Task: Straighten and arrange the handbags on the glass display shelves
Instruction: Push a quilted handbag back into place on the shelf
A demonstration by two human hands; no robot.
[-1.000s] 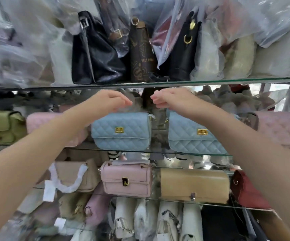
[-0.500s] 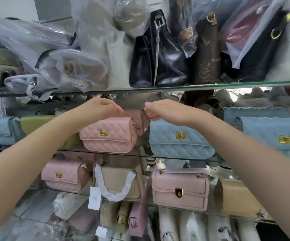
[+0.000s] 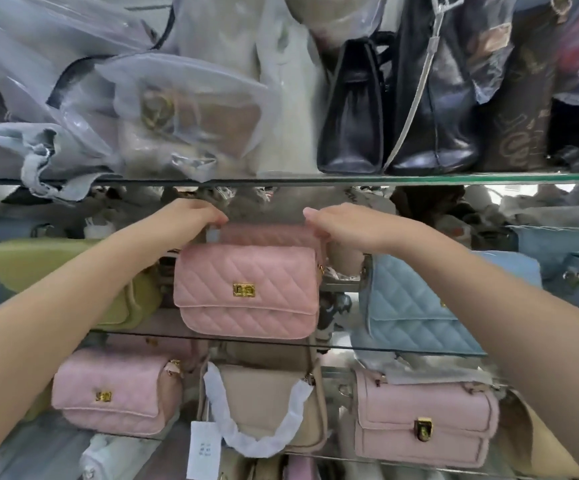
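Now both our hands sit on the middle shelf, one at each end of the rear pink bag (image 3: 267,233). That bag stands just behind the front pink bag (image 3: 246,289) and shows only as a strip above its flap.

Our left hand (image 3: 194,216) bends its fingers down over the bag's left top corner, and our right hand (image 3: 347,226) curls over the right one. Each seems to pinch the upper edge, though the fingertips are partly hidden.

The bag's long axis runs left to right, parallel to the shelf's front edge, and it lies squarely between the hands — so neither is nearer. Any squaring-up will likely be a small twist or slide shared by both.

The middle glass shelf (image 3: 340,346) is smooth, so we judge the bag should slide easily, perhaps nudging the front bag with it.

Room is tight. The upper glass shelf (image 3: 454,176) hangs close above our knuckles, leaving little height for lifting. The green bag (image 3: 56,271) stands just beside the front pink one on the left, and the blue quilted bag (image 3: 416,306) leans nearby on the right — sideways shifts have to stay short.
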